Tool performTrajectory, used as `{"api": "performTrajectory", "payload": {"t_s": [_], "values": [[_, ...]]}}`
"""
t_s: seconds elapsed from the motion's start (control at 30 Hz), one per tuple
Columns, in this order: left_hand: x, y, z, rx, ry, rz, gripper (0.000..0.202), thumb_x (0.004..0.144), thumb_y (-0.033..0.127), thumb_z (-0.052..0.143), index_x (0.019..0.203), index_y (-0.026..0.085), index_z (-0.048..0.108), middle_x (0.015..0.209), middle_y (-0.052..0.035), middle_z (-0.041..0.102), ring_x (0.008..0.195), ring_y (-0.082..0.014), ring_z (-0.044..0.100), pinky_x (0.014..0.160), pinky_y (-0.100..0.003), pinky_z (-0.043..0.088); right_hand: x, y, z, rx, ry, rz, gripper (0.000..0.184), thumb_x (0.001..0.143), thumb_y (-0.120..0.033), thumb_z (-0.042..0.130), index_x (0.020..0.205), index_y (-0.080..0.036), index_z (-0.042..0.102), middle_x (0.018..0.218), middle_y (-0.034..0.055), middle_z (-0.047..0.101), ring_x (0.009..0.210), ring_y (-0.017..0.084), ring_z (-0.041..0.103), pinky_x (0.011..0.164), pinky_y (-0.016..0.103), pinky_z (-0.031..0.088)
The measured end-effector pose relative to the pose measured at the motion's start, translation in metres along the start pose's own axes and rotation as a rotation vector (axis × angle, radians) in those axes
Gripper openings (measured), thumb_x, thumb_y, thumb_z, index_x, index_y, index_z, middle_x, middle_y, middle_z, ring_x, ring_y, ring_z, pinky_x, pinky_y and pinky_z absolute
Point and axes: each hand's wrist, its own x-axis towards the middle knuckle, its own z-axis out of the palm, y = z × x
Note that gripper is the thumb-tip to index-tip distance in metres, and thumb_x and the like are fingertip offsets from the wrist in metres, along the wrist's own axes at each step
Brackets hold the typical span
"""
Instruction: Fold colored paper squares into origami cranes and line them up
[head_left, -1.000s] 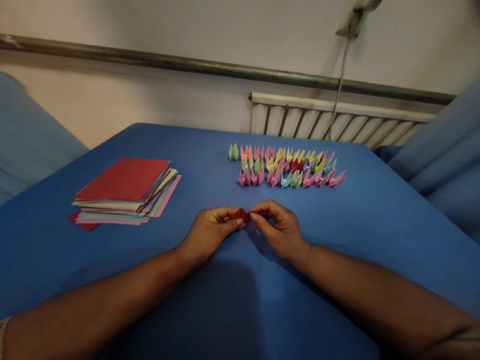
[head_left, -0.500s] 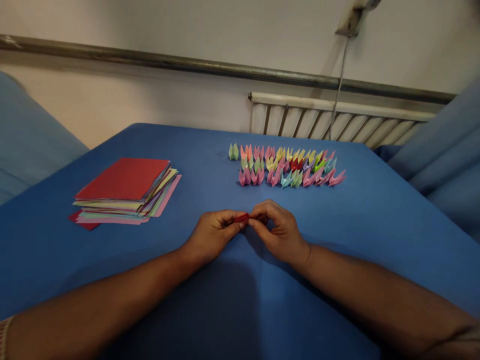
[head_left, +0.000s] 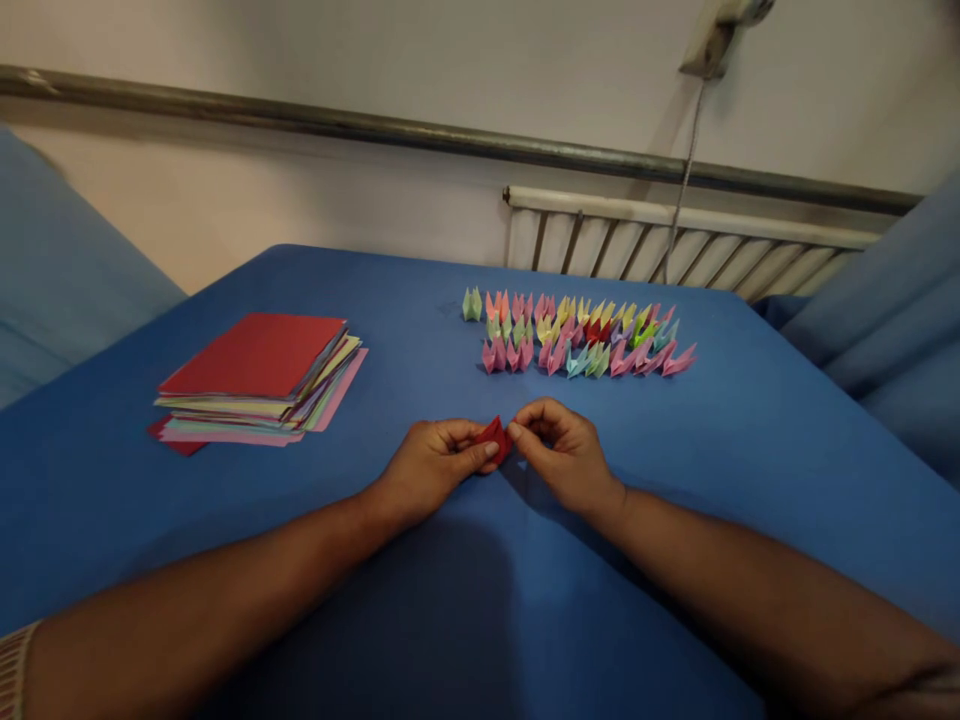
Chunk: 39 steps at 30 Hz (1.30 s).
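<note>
Over the middle of the blue table, my left hand (head_left: 427,468) pinches a small folded red paper (head_left: 494,436) between thumb and fingers. One pointed corner of the paper stands up above my thumb. On the other side, my right hand (head_left: 564,452) is closed, thumb and index finger pinched together at the paper's right edge. How much of the paper lies between those fingertips is hidden. Behind my hands, folded paper cranes (head_left: 553,356) in pink, yellow, green, blue and red stand in rows.
A thick stack of coloured paper (head_left: 255,358), red sheet on top, lies at the left of the blue-covered table (head_left: 420,300). At the back are a wall with a metal pipe (head_left: 360,128) and a radiator (head_left: 690,220). Blue curtains (head_left: 907,330) hang at both sides.
The red paper, seen as a narrow strip before, now shows a broader face with a point upward. My right hand has shifted slightly right. The view has moved a little.
</note>
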Motion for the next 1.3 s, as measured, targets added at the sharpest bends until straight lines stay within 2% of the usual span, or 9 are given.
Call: {"api": "performTrajectory", "payload": {"t_s": [0.13,0.23,0.33,0.4,0.57,0.73,0.83,0.97,1.3], "values": [[-0.001,0.002,0.001,0.045,0.056,0.004,0.015,0.074,0.032,0.07,0.077,0.017,0.072,0.071,-0.0005,0.07,0.066,-0.0126,0.062,0.067,-0.024,0.051,-0.001,0.001,-0.001,0.01,0.02,-0.014,0.007,0.084,-0.027,0.062,0.084,-0.022,0.058,0.072,-0.0019,0.058,0.063,0.011,0.055,0.06,0.025,0.046],[-0.001,0.0,-0.001,0.133,0.116,0.087,0.014,0.076,0.029,0.068,0.083,0.02,0.075,0.08,-0.0007,0.074,0.074,-0.0154,0.067,0.074,-0.026,0.053,-0.003,-0.003,-0.005,-0.061,0.057,-0.16,0.008,0.086,-0.025,0.061,0.094,-0.023,0.06,0.087,0.0015,0.06,0.076,0.014,0.058,0.069,0.028,0.049],[-0.001,-0.002,-0.004,0.271,0.153,0.2,0.016,0.079,0.026,0.065,0.09,0.025,0.076,0.088,0.0012,0.076,0.083,-0.017,0.069,0.083,-0.027,0.053,-0.005,-0.01,-0.008,-0.167,-0.005,-0.311,0.011,0.088,-0.021,0.058,0.096,-0.024,0.064,0.091,0.0029,0.058,0.08,0.015,0.057,0.072,0.03,0.049],[-0.001,-0.004,-0.006,0.35,0.15,0.259,0.019,0.081,0.024,0.063,0.093,0.027,0.076,0.091,0.0022,0.077,0.084,-0.017,0.07,0.085,-0.027,0.053,-0.005,-0.014,-0.009,-0.217,-0.058,-0.352,0.013,0.089,-0.02,0.056,0.096,-0.025,0.065,0.09,0.003,0.058,0.081,0.016,0.058,0.074,0.031,0.049],[-0.001,-0.005,-0.009,0.49,0.105,0.355,0.026,0.085,0.019,0.056,0.101,0.026,0.075,0.096,0.0026,0.077,0.085,-0.0158,0.07,0.086,-0.025,0.052,-0.004,-0.016,-0.01,-0.217,-0.107,-0.354,0.014,0.092,-0.02,0.052,0.092,-0.024,0.066,0.089,0.0036,0.06,0.087,0.017,0.059,0.081,0.034,0.048],[-0.002,-0.005,-0.01,0.606,0.082,0.417,0.028,0.087,0.018,0.055,0.106,0.027,0.073,0.099,0.0026,0.076,0.087,-0.0159,0.071,0.084,-0.024,0.052,-0.003,-0.012,-0.009,-0.209,-0.123,-0.302,0.013,0.091,-0.022,0.055,0.084,-0.023,0.066,0.084,0.0025,0.06,0.081,0.016,0.058,0.074,0.032,0.049],[-0.002,-0.005,-0.01,0.636,0.064,0.423,0.026,0.088,0.021,0.055,0.106,0.026,0.073,0.098,0.0022,0.076,0.087,-0.0164,0.071,0.082,-0.024,0.052,-0.003,-0.009,-0.007,-0.207,-0.098,-0.285,0.008,0.087,-0.02,0.061,0.088,-0.024,0.067,0.084,0.0019,0.061,0.077,0.015,0.058,0.069,0.03,0.049],[-0.002,-0.004,-0.009,0.628,0.04,0.412,0.025,0.089,0.022,0.054,0.104,0.026,0.073,0.097,0.0023,0.076,0.087,-0.0163,0.071,0.08,-0.024,0.052,-0.004,-0.008,-0.005,-0.193,-0.077,-0.279,0.014,0.084,-0.015,0.062,0.094,-0.024,0.068,0.085,0.0016,0.062,0.073,0.014,0.057,0.066,0.028,0.048],[-0.003,-0.004,-0.01,0.74,-0.015,0.44,0.023,0.09,0.019,0.052,0.102,0.021,0.072,0.092,0.0005,0.075,0.083,-0.0139,0.069,0.078,-0.023,0.05,-0.006,-0.009,-0.008,-0.306,-0.142,-0.379,0.014,0.088,-0.015,0.058,0.092,-0.024,0.067,0.084,0.0016,0.064,0.08,0.015,0.061,0.073,0.03,0.051]]}}
